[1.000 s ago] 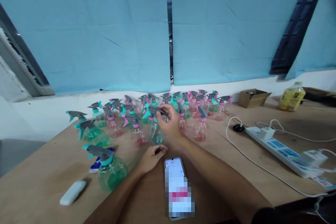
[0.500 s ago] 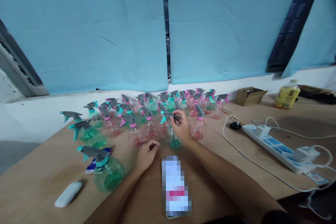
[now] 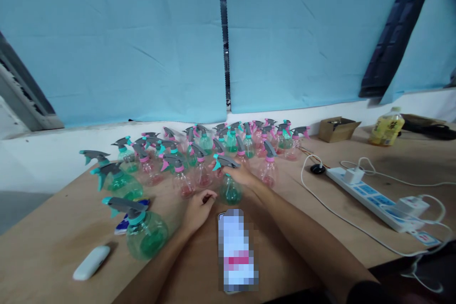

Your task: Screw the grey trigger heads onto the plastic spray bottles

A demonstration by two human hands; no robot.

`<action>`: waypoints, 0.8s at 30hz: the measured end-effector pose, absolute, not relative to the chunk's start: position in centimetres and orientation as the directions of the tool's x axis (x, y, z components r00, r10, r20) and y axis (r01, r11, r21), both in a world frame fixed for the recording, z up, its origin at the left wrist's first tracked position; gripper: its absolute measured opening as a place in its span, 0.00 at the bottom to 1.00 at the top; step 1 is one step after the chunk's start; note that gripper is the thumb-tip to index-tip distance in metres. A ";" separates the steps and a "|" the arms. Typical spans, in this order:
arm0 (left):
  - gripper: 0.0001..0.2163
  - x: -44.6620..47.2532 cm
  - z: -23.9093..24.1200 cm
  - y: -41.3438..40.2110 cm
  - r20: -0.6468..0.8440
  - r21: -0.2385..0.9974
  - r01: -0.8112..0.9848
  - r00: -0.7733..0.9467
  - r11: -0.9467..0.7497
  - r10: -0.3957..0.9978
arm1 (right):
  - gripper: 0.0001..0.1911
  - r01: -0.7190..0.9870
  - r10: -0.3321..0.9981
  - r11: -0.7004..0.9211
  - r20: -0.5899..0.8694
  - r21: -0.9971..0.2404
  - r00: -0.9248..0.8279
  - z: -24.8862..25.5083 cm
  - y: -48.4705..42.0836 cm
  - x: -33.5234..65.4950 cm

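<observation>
A small round spray bottle [image 3: 231,194] with green liquid, a grey head and a teal trigger stands in front of me. My right hand [image 3: 239,171] is closed around its neck from behind, below the grey head, and some of the fingers are hidden by it. On the table to the left of that bottle rests my left hand [image 3: 200,205], its fingers curled in with nothing visible in them. Just beyond it is a pink spray bottle [image 3: 185,184]. A phone [image 3: 237,249] with a blurred screen lies between my forearms.
Several pink and green spray bottles crowd the table toward the wall. A larger green spray bottle [image 3: 147,237] stands at the left near a white case [image 3: 91,262] and a blue packet [image 3: 123,225]. At the right are a power strip [image 3: 366,199], cables, a cardboard box [image 3: 338,130] and a drink bottle [image 3: 386,128].
My right hand has shifted slightly left and down, from the bottle's grey head to its neck. The bottle has moved a little left. My left hand stays put.
</observation>
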State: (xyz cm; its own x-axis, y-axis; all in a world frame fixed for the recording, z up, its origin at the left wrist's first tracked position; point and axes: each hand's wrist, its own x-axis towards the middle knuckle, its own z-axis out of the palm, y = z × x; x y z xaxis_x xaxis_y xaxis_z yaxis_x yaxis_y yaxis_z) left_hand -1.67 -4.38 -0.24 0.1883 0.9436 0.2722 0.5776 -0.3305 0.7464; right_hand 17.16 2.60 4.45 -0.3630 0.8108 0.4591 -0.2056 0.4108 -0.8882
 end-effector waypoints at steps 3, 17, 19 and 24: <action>0.10 -1.7 -0.2 -4.5 0.273 0.742 0.578 0.203 -0.340 0.940 | 0.15 -0.291 0.823 0.336 0.430 -0.896 -0.372 4.6 2.4 16.8; 0.10 -1.5 0.3 -4.9 0.258 0.739 0.586 0.209 -0.332 0.943 | 0.14 -0.293 0.845 0.321 0.412 -0.901 -0.341 5.0 2.0 16.9; 0.11 -1.5 0.2 -4.8 0.267 0.739 0.580 0.213 -0.342 0.940 | 0.13 -0.301 0.844 0.316 0.412 -0.900 -0.345 4.9 2.0 16.9; 0.11 -1.6 0.1 -4.8 0.260 0.741 0.579 0.221 -0.341 0.940 | 0.15 -0.306 0.801 0.347 0.450 -0.887 -0.396 4.9 2.3 17.3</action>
